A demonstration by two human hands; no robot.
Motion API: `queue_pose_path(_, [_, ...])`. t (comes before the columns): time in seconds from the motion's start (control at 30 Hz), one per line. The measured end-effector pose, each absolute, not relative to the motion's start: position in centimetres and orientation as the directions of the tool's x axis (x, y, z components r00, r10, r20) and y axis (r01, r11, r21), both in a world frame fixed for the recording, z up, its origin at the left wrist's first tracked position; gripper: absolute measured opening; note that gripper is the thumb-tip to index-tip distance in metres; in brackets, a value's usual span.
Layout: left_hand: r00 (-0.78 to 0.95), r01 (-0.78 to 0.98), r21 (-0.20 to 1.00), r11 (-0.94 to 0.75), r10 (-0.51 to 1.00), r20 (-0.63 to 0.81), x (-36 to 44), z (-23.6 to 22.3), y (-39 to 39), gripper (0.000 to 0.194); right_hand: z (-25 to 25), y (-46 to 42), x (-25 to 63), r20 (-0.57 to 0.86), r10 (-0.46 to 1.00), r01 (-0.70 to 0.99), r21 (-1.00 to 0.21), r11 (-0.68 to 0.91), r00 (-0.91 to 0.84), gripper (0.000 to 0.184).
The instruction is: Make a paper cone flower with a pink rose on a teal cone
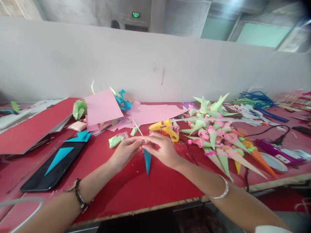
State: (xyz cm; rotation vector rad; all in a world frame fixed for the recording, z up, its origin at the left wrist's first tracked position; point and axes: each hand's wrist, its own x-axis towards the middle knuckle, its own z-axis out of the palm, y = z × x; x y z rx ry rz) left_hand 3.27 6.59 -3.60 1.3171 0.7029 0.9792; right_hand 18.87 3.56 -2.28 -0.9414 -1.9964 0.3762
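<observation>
My left hand (pixel 127 150) and my right hand (pixel 164 149) meet above the middle of the red table (pixel 170 191), fingertips pinched together. A small pale bit shows between them, too little to name. Directly below the fingers, a blue paper cone (pixel 147 163) points toward me; whether a finger touches it I cannot tell. Behind the fingertips a thin pale stick (pixel 137 127) slants up and left, its lower end hidden. Just beyond my right hand lies a yellow hot glue gun (pixel 167 128). Light green clay in a wrapper (pixel 116 141) is beside my left hand.
Finished paper cones with pink and green trim (pixel 216 136) pile up at right, near a purple power strip (pixel 279 152) and a white dish (pixel 272 161). Pink paper sheets (pixel 104 106) lie at the back. A black tablet-like slab (pixel 70 161) bears blue paper pieces (pixel 59 158).
</observation>
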Motion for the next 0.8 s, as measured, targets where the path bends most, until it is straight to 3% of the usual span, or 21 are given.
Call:
queue_pose_path(0.1, [0.48, -0.29, 0.941, 0.174, 0.877, -0.014, 3.3, -3.6, 6.4, 0.013, -2.5, 3.8, 18.8, 0.598, 0.738, 0.515, -0.546, 0.661, -0.313, 0.027])
queue_pose_path(0.2, [0.476, -0.334, 0.903, 0.271, 0.875, -0.087, 3.3, -3.2, 6.0, 0.013, -2.6, 3.9, 18.8, 0.646, 0.704, 0.548, -0.489, 0.678, -0.295, 0.025])
queue_pose_path(0.37, [0.531, -0.338, 0.886, 0.318, 0.841, -0.1, 3.4, -2.8, 5.3, 0.013, -2.5, 4.0, 19.3, 0.739, 0.564, 0.641, -0.237, 0.731, -0.37, 0.024])
queue_pose_path(0.43, [0.53, -0.307, 0.907, 0.289, 0.843, -0.089, 3.4, -2.9, 5.3, 0.015, -2.4, 4.1, 19.5, 0.75, 0.546, 0.656, -0.204, 0.727, -0.373, 0.022])
queue_pose_path(0.53, [0.519, -0.191, 0.971, 0.144, 0.854, -0.024, 3.2, -2.9, 5.8, 0.018, -2.0, 4.0, 19.6, 0.758, 0.552, 0.668, -0.214, 0.713, -0.347, 0.02])
queue_pose_path(0.63, [0.502, 0.01, 0.987, -0.158, 0.855, 0.132, 2.6, -2.8, 6.2, 0.02, -1.7, 4.0, 19.6, 0.745, 0.561, 0.671, -0.212, 0.711, -0.36, 0.019])
queue_pose_path(0.73, [0.489, 0.255, 0.853, -0.456, 0.822, 0.293, 2.1, -2.7, 6.5, 0.023, -1.6, 4.1, 19.5, 0.722, 0.598, 0.663, -0.262, 0.701, -0.347, 0.015])
queue_pose_path(0.8, [0.481, 0.409, 0.727, -0.552, 0.807, 0.342, 2.0, -2.8, 6.5, 0.027, -1.7, 4.2, 19.5, 0.698, 0.634, 0.644, -0.323, 0.693, -0.332, 0.012])
